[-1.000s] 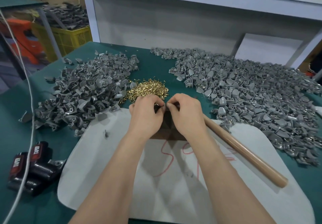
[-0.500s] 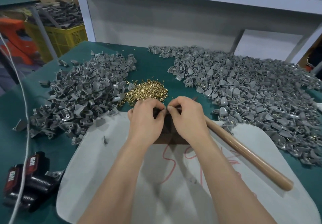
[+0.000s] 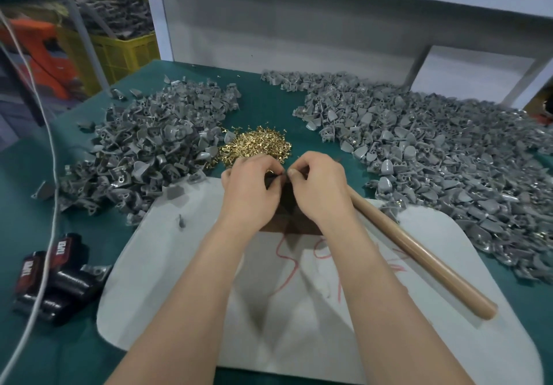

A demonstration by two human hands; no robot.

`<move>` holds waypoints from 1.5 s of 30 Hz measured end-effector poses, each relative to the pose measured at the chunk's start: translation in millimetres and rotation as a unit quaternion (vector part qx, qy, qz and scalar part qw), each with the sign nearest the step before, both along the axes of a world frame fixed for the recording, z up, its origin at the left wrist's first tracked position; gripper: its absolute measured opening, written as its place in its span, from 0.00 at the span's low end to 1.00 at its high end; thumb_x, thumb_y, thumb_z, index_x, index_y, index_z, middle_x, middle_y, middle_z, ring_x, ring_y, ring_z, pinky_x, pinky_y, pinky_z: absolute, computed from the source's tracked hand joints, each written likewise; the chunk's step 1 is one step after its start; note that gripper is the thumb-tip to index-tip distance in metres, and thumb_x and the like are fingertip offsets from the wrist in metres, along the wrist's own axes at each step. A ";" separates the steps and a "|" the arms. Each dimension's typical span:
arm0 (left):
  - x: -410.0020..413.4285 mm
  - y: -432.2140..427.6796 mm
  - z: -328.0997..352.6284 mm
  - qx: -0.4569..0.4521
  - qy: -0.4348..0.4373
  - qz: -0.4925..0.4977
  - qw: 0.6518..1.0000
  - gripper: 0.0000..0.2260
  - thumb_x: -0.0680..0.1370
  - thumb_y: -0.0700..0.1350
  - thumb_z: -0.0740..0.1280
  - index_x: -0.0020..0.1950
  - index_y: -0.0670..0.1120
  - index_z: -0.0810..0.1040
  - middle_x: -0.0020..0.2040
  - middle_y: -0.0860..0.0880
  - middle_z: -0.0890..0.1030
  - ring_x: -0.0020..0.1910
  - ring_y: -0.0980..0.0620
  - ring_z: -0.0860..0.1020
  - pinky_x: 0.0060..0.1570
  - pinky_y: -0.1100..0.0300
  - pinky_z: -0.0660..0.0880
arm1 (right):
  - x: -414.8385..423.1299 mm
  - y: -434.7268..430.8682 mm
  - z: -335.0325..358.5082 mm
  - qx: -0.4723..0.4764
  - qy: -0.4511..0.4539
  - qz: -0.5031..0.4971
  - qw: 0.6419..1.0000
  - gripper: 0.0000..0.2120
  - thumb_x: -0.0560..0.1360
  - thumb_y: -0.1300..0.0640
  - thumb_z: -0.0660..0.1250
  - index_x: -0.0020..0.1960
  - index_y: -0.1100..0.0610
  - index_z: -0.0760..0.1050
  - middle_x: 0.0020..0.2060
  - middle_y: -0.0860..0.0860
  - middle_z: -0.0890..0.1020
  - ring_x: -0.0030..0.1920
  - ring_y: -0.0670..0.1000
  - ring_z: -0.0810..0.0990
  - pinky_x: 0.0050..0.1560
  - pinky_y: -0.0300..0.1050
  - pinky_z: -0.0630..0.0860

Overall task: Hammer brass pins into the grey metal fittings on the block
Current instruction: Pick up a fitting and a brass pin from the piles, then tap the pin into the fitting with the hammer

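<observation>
**Both hands pinch over the block, hammer idle**

On the white sheet (image 3: 179, 265), the hammer (image 3: 419, 253) lies unheld at 4 o'clock from the hands. The left hand (image 3: 251, 187) and right hand (image 3: 321, 187) meet fingertip to fingertip over the dark block (image 3: 288, 205), fingers curled tight. I cannot tell what they pinch. Pins (image 3: 257, 145) heap just beyond at 12, fittings (image 3: 143, 157) at 10 and 2. Risk: a pin seated crooked would likely bend when struck, or slip away into the heap.
</observation>
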State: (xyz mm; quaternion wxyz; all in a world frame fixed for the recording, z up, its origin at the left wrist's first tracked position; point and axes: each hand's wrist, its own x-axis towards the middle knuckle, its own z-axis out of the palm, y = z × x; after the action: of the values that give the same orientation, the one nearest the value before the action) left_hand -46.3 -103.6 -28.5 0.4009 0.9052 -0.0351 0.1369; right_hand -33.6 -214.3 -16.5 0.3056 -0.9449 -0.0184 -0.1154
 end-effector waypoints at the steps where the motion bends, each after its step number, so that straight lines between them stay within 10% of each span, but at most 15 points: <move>1: -1.0 0.1 0.6 -0.002 0.003 0.001 1.000 0.05 0.76 0.42 0.67 0.43 0.51 0.77 0.46 0.58 0.76 0.56 0.47 0.74 0.62 0.47 0.68 | -0.2 -1.5 -0.6 0.012 0.000 0.004 1.000 0.06 0.76 0.58 0.64 0.45 0.56 0.79 0.46 0.52 0.82 0.51 0.53 0.77 0.52 0.43 0.69; 16: -1.1 -0.6 0.3 0.005 0.015 0.018 1.000 0.07 0.77 0.45 0.66 0.41 0.56 0.75 0.47 0.57 0.77 0.58 0.47 0.74 0.62 0.49 0.68 | -1.7 -7.5 -2.9 0.073 -0.023 -0.002 0.997 0.05 0.75 0.58 0.68 0.45 0.56 0.82 0.43 0.50 0.83 0.43 0.48 0.77 0.41 0.31 0.64; 28: -3.5 0.0 0.9 0.000 0.025 0.017 1.000 0.07 0.77 0.45 0.67 0.40 0.55 0.75 0.46 0.58 0.76 0.57 0.47 0.74 0.62 0.47 0.68 | -8.2 -15.9 0.7 0.032 -0.058 -0.035 0.997 0.09 0.76 0.57 0.65 0.54 0.58 0.80 0.53 0.54 0.81 0.54 0.54 0.78 0.60 0.46 0.70; 35: -5.8 5.0 8.7 -0.001 0.041 -0.038 0.998 0.11 0.74 0.44 0.70 0.35 0.56 0.72 0.48 0.53 0.75 0.55 0.46 0.74 0.60 0.47 0.70 | -3.2 -71.1 -6.5 -0.189 0.183 -0.161 0.951 0.10 0.75 0.56 0.61 0.52 0.57 0.78 0.53 0.56 0.79 0.55 0.58 0.76 0.57 0.49 0.69; 45: -4.6 4.4 7.7 0.040 0.030 -0.029 0.998 0.07 0.75 0.47 0.69 0.39 0.55 0.73 0.48 0.53 0.74 0.56 0.45 0.73 0.60 0.47 0.69 | -17.6 -80.2 26.3 -0.016 0.061 -0.088 0.994 0.13 0.77 0.56 0.62 0.59 0.58 0.65 0.45 0.57 0.80 0.44 0.58 0.80 0.42 0.51 0.75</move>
State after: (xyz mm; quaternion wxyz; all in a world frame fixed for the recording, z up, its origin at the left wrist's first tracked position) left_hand -50.9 -99.2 -20.8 0.3687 0.9228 -0.0550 0.0969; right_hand -51.2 -294.5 9.9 0.2795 -0.9530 0.0810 -0.0839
